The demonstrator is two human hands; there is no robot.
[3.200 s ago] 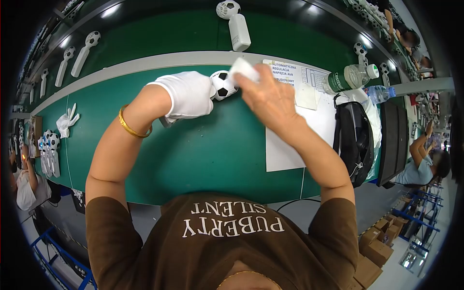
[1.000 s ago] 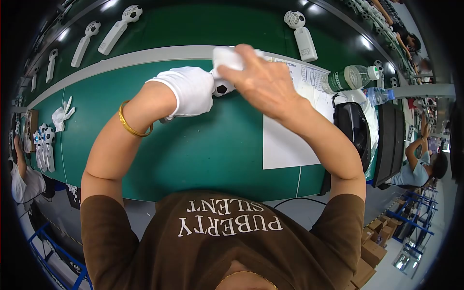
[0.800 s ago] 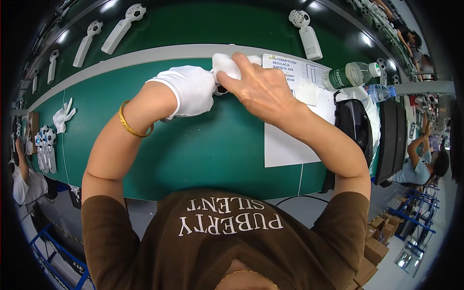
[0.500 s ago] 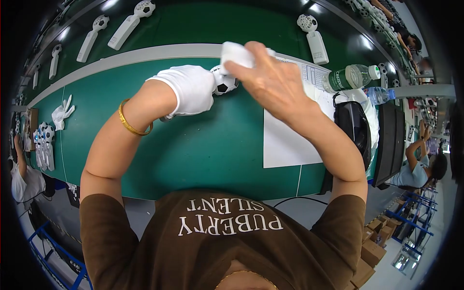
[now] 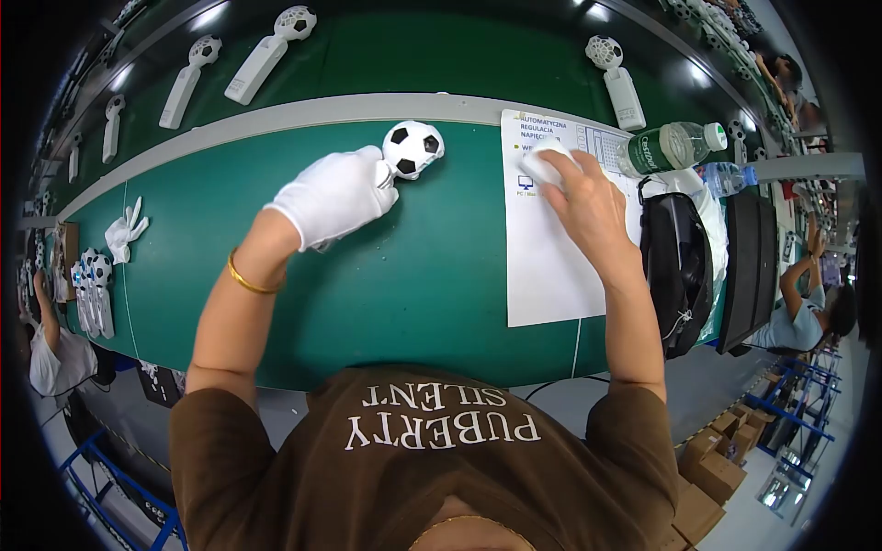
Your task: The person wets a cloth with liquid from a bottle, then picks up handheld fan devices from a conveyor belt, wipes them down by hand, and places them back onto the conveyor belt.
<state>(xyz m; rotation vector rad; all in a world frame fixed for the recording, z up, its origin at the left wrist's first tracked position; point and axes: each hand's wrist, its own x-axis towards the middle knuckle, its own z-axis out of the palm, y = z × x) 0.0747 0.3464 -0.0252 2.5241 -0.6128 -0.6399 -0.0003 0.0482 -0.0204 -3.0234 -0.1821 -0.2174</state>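
Observation:
My left hand [image 5: 340,196], in a white glove, is closed round the handle of a soccer-ball-headed device. Its black and white ball [image 5: 412,150] sticks out beyond the fingers, over the green table [image 5: 413,303]; the glove covers most of the handle. To the right, my bare right hand [image 5: 588,197] pinches a folded white cloth [image 5: 548,160] above a printed sheet [image 5: 551,285]. Cloth and ball are well apart.
Similar devices [image 5: 262,66] lie on the green belt behind the grey rail [image 5: 294,113]. At left are a white glove [image 5: 126,231] and several bagged devices [image 5: 94,298]. Bottles [image 5: 666,150], a black bag [image 5: 675,266] and co-workers [image 5: 799,317] are at right.
My right hand has moved right with the cloth, away from the ball to the printed sheet. The ball is now uncovered and tilted differently. Devices on the belt have shifted right.

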